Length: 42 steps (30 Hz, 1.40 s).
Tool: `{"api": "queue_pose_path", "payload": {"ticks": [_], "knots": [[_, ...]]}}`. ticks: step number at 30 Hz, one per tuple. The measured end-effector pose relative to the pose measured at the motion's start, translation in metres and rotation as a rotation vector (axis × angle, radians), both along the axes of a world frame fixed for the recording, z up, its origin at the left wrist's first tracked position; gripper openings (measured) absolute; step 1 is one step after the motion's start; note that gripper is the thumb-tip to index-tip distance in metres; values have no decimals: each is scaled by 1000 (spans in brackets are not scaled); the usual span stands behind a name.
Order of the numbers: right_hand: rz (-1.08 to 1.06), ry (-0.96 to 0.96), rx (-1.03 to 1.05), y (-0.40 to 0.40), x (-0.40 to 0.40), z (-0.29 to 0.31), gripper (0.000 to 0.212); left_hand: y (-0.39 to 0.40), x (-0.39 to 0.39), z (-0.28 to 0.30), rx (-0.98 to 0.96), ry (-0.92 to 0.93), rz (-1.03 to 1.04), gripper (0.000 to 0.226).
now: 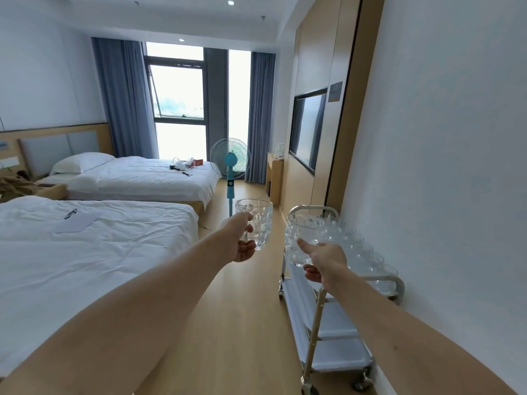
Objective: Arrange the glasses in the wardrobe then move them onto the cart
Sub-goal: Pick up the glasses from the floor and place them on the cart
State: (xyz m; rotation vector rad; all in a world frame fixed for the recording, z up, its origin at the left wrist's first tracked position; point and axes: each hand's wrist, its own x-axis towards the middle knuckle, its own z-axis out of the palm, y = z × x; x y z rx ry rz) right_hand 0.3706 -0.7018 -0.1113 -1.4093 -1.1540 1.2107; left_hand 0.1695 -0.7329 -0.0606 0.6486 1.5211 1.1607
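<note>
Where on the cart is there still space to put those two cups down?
The cart's top shelf looks crowded: glasses line it along the wall. Any gap left seems to lie on the aisle side, under the glass in the right hand. The lower shelves show bare white patches between the cart's posts.

Two white beds, curtained window, wooden floor.

- glasses in both hands: clear, glossy, dimpled glass
- cart: brushed metal frame, smooth white shelves
- floor: pale, matt wood
- beds: creased white cloth
- curtains: matt blue-grey fabric
</note>
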Motion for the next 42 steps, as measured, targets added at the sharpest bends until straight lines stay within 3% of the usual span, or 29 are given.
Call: {"api": "queue_pose_path", "payload": {"ticks": [17, 24, 32, 37, 42], "knots": [[-172, -1, -108, 177, -132, -48, 77, 206, -126, -51, -119, -15, -171, 25], [-247, -3, -170, 229, -168, -68, 35, 277, -166, -67, -163, -13, -265, 25], [-326, -49, -237, 283, -181, -92, 42, 345, -181, -91, -191, -41, -316, 24], [-327, -50, -242, 332, -185, -112, 70, 391, -188, -105, -190, -57, -327, 24], [-331, -7, -240, 392, -191, -128, 62, 450, -193, -116, -181, -39, -325, 23]]}}
